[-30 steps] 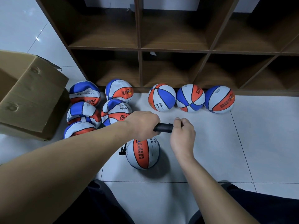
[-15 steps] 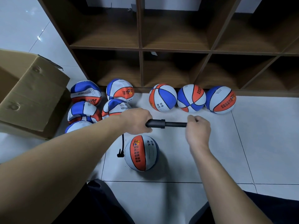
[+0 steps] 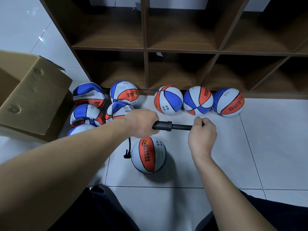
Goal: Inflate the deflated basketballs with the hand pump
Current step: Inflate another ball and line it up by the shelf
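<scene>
A black hand pump (image 3: pixel 168 126) lies level above the floor between my hands. My left hand (image 3: pixel 141 121) grips its barrel; my right hand (image 3: pixel 202 133) grips the handle, with the rod drawn partly out. A thin black hose (image 3: pixel 128 150) drops from the barrel to the left side of a white, orange and blue basketball (image 3: pixel 149 155) on the tiles below. Several sagging, deflated balls (image 3: pixel 87 114) lie in a heap at the left. Three round balls (image 3: pixel 198 100) stand in a row against the shelf base.
A brown wooden cubby shelf (image 3: pixel 181 50) with bare compartments fills the back. An open cardboard box (image 3: pixel 31 97) stands at the left, beside the flat balls. My dark-trousered knees (image 3: pixel 106 212) frame the white tiled floor (image 3: pixel 270 147) at the bottom.
My right hand pulled the handle rightward from the barrel, baring the rod, then came slightly back in. The ball on the floor looks rounder than a second ago. My left hand stays put.
</scene>
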